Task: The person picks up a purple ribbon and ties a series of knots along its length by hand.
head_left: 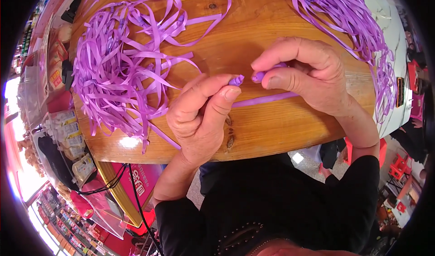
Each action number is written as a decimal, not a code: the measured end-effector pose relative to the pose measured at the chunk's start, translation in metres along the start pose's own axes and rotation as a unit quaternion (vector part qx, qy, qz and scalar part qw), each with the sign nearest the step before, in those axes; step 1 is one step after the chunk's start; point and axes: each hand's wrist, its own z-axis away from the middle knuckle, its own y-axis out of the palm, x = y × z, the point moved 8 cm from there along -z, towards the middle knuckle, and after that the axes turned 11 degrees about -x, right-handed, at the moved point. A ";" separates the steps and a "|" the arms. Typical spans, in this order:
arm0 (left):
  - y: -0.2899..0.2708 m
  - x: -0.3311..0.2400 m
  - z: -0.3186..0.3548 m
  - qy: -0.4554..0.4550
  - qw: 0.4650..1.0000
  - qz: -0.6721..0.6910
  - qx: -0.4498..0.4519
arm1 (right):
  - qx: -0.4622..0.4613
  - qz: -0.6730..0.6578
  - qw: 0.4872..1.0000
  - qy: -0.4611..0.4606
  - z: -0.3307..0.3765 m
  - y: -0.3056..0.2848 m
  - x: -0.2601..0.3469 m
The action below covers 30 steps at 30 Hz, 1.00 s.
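Over the wooden table, my left hand (197,115) pinches a small crumpled purple piece (236,80) between thumb and forefinger; it looks like the bunched end of a ribbon. Facing it across a short gap, my right hand (312,77) has its thumb and forefinger closed around another purple piece (258,77), its tip pointing left. Beneath both hands a flat purple ribbon (267,100) stretches across the wood. Whether the two pieces belong to one ribbon, I cannot tell. Left of my left hand lies a big tangled heap of purple ribbons (102,61).
Another pile of purple ribbons (344,20) covers the far right of the wooden table (253,142), spilling onto a white marbled surface (394,20). Small packages (72,133) and black cables (131,179) are at the left edge. A red stool (398,166) stands on the floor at right.
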 end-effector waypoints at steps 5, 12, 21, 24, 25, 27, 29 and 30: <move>0.001 -0.003 -0.001 0.027 0.999 0.008 0.014 | 0.030 -0.034 0.996 0.072 -0.001 0.001 -0.012; 0.002 -0.002 -0.002 0.025 0.999 -0.006 0.034 | 0.003 0.005 0.999 0.038 -0.001 0.004 -0.007; 0.001 -0.003 -0.001 0.018 0.999 0.003 0.029 | -0.018 0.032 0.999 -0.034 -0.006 -0.003 -0.002; 0.003 -0.007 -0.004 0.044 0.998 -0.005 0.033 | 0.021 0.066 0.996 -0.055 -0.005 0.004 0.002; 0.003 -0.007 -0.004 0.043 0.999 -0.006 0.032 | 0.020 0.058 0.997 -0.056 -0.005 0.006 0.002; 0.004 -0.010 -0.003 0.053 0.998 -0.029 0.035 | 0.020 0.049 0.997 -0.055 -0.006 0.009 0.001; 0.006 -0.008 -0.003 0.048 0.998 -0.030 0.042 | 0.006 0.026 0.998 -0.063 -0.006 0.007 0.000; 0.007 -0.007 -0.003 0.044 0.997 -0.032 0.048 | 0.005 0.027 0.998 -0.063 -0.005 0.007 0.001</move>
